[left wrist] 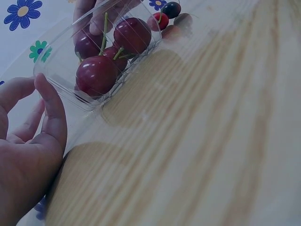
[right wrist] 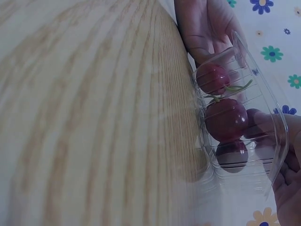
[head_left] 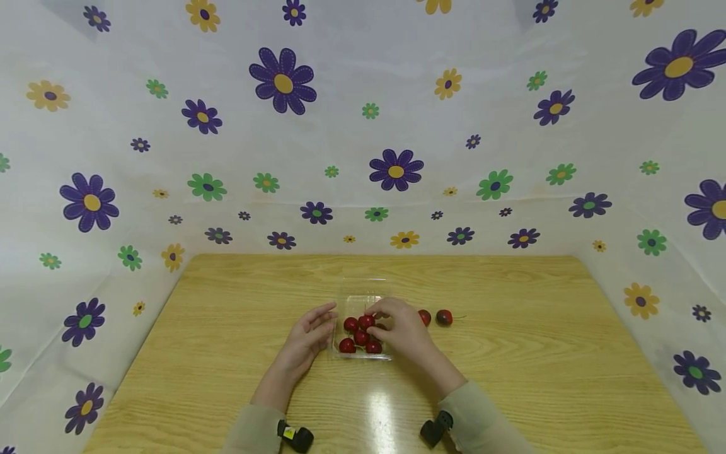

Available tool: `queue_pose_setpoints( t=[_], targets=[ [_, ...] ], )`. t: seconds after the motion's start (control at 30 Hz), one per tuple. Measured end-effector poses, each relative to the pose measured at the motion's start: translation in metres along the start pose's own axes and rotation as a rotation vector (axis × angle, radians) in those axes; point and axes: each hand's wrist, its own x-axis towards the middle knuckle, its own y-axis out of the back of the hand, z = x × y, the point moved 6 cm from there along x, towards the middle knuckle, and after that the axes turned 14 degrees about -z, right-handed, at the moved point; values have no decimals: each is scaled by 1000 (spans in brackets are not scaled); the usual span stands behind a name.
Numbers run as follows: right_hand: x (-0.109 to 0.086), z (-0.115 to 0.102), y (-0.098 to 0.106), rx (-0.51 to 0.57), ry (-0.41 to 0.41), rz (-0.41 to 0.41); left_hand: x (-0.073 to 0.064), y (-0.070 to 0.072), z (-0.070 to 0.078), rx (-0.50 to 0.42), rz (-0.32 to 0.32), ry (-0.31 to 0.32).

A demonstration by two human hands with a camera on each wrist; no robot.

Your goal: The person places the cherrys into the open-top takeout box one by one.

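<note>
A clear plastic box (head_left: 363, 357) on the table holds several dark red cherries (head_left: 347, 345), some with green stems. My right hand (head_left: 404, 328) reaches in over its right side, thumb and index finger pinching a cherry (head_left: 367, 322) among the others. In the right wrist view, the fingers (right wrist: 265, 123) show at a cherry behind the clear wall. My left hand (head_left: 306, 340) stays beside the box's left wall, fingers loosely bent. Its fingertips (left wrist: 41, 82) are right at the rim in the left wrist view.
Two more cherries lie on the wooden table (head_left: 510, 353) to the right of the box: one dark red with a stem (head_left: 444, 317), the other (head_left: 425, 317) partly hidden by my right hand. A flowered cloth (head_left: 340, 126) surrounds the table at the back and sides.
</note>
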Motion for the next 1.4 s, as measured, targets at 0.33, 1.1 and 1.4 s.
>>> queue_pose_setpoints(
  t=[0.33,1.1,1.4],
  targets=[
    [2,-2,-1,-40,3,-8,1,0,1,7,6,-1],
    [-1,5,2,142,-57,18,0,0,1,27,-18,-18],
    [-4,10,7,212,-28,102,0,0,2,18,-9,-15]
  ],
)
